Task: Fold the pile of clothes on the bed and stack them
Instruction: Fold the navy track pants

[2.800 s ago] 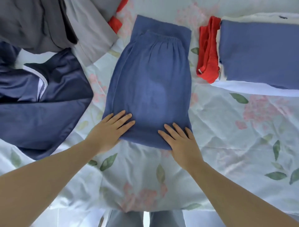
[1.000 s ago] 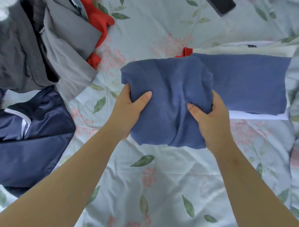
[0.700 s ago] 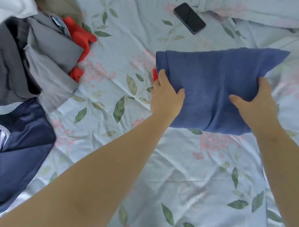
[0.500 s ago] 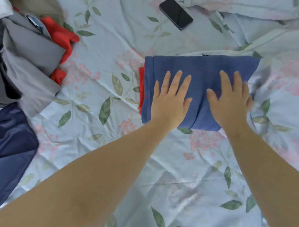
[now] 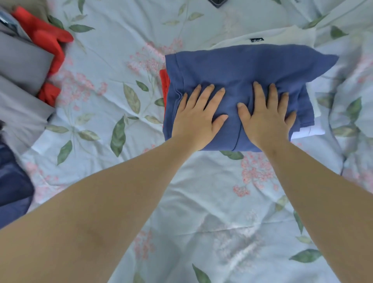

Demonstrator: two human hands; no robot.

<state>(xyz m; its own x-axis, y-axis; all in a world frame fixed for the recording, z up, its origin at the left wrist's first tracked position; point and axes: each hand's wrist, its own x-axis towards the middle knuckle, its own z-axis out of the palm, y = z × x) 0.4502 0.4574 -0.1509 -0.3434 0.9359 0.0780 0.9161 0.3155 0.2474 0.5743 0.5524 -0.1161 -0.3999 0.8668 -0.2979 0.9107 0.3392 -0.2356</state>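
Note:
A folded blue garment (image 5: 238, 66) lies on top of a stack at the upper right of the bed. Under it show a red folded piece (image 5: 165, 80) at the left edge and a white garment (image 5: 282, 36) with a black label at the back. My left hand (image 5: 198, 115) and my right hand (image 5: 266, 117) both rest flat, fingers spread, on the near half of the blue garment. Unfolded clothes sit at the left: a grey piece (image 5: 20, 66), a red one (image 5: 44, 38) and a dark navy one (image 5: 12, 189).
The bed sheet (image 5: 201, 202) is pale blue with green leaves and pink flowers, and wrinkled. A dark phone (image 5: 218, 2) shows at the top edge. Bunched bedding (image 5: 351, 84) rises at the right of the stack.
I lifted the folded blue garment, carried it right and set it on the stack. My hands went from gripping its sides to lying flat on top.

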